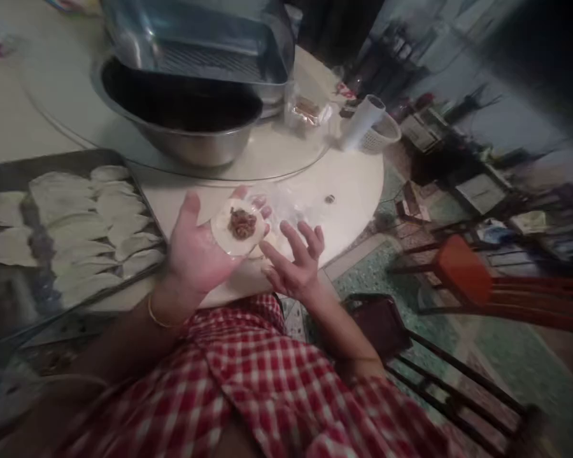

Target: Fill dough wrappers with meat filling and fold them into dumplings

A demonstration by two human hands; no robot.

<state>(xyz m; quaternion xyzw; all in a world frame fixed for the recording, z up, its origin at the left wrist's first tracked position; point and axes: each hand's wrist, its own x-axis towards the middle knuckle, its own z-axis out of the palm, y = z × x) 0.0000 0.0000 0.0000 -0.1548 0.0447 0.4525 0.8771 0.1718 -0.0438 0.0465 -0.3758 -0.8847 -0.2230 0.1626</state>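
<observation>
My left hand (198,248) lies palm up over the table edge, and a round dumpling wrapper (236,229) rests on its fingers. A small heap of brown filling (242,223) sits in the wrapper's middle. My right hand (296,257) hovers just right of the wrapper, fingers spread, holding nothing. A thin gold bangle circles my left wrist. Below the hands is a red-and-white checked cloth (267,381) on my lap.
A metal tray (9,280) at left holds several folded dumplings (100,222). A steel bowl (181,121) and a metal container (200,38) stand on the round white table (353,184). A white roll in a small basket (372,127) sits at the far edge. Chairs (468,273) stand at right.
</observation>
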